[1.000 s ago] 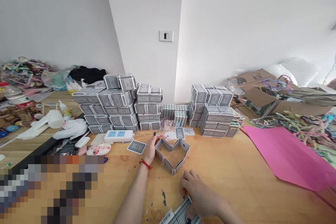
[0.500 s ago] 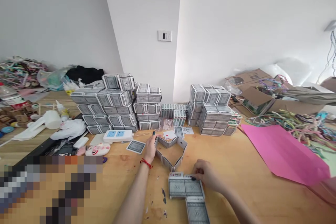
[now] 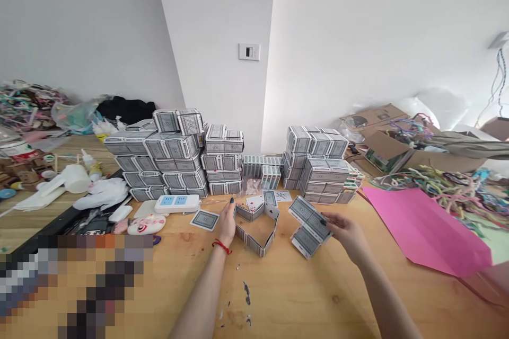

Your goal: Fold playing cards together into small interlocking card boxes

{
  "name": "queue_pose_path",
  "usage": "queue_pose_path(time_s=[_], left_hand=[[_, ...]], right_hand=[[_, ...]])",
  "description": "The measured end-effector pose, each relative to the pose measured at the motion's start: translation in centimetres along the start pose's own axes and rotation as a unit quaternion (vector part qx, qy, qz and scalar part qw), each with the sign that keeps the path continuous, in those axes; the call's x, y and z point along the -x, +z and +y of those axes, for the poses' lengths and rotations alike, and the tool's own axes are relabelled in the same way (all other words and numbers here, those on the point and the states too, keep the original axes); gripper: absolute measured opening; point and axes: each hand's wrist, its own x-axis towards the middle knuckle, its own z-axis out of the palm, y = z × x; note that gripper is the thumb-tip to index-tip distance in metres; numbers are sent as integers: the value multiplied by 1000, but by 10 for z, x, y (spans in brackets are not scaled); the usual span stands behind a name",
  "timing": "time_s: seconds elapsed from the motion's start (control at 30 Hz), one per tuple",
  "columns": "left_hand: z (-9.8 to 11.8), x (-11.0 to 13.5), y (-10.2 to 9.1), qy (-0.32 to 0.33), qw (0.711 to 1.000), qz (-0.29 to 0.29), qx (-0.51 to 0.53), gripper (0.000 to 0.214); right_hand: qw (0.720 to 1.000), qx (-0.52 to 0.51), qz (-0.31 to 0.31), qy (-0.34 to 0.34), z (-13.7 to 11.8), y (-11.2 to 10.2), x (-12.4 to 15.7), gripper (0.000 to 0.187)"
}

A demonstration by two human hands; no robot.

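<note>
**Grey-backed panel of joined playing cards (image 3: 308,217) pinched beside an angular, heart-shaped frame of folded grey-and-white playing cards (image 3: 251,239)**

The heart-shaped frame stands on the light-brown wooden table (image 3: 191,286), its point toward the person. Against its left side is the bare left hand (image 3: 227,222), thumb raised (a red cord bracelet (image 3: 221,247) circles that wrist); the fingers are mostly hidden, so I cannot tell whether they grip the card wall or only rest on it.

To the right of the frame, apart from it, the bare right hand (image 3: 345,230) pinches the card panel between thumb and fingers at its right edge. The panel slants, backs showing; whether its lower edge touches the wood I cannot tell.

Just beyond the frame lie a white playing card with red diamonds (image 3: 254,203) and a single grey-backed card (image 3: 271,198). Left of it, past the left hand, is another grey-backed playing card (image 3: 204,220), with a white power strip with blue sockets (image 3: 177,203) behind that. Farther beyond the frame rise tall stacks of grey card-covered blocks, one group to the left (image 3: 178,164) and one to the right (image 3: 324,183). Well to its right lies a bright pink paper sheet (image 3: 429,233).
</note>
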Motion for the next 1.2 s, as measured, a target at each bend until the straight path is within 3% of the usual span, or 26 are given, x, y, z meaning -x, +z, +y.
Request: queue_pose_path(time_s=[0.2, 0.37, 0.5, 0.63, 0.8, 0.93, 1.03, 1.13, 1.2], left_hand=[[1, 14, 11, -31, 998, 50, 2, 37], [0, 18, 15, -39, 989, 144, 18, 39], [-6, 17, 16, -23, 989, 140, 48, 39], [-6, 17, 14, -28, 993, 88, 80, 41], [10, 24, -4, -18, 995, -76, 63, 44], [21, 39, -18, -13, 976, -209, 54, 53], [22, 51, -25, 15, 968, -250, 22, 81], [20, 59, -31, 37, 956, -292, 1, 100], [19, 60, -35, 45, 948, -311, -43, 102]], right_hand=[[982, -173, 7, 71, 5, 0, -14, 11], [942, -325, -9, 80, 4, 14, -17, 17], [909, -401, -82, 76, -5, 29, -18, 23], [870, -459, -168, 64, -7, 41, -11, 27], [875, -429, -213, 74, 4, 42, 5, 36], [898, -377, -212, 83, 1, 41, 15, 61], [903, -380, -192, 59, -6, 46, 21, 72], [889, -424, -172, 16, -12, 54, 26, 68], [880, -445, -163, -2, -14, 58, 28, 61]])
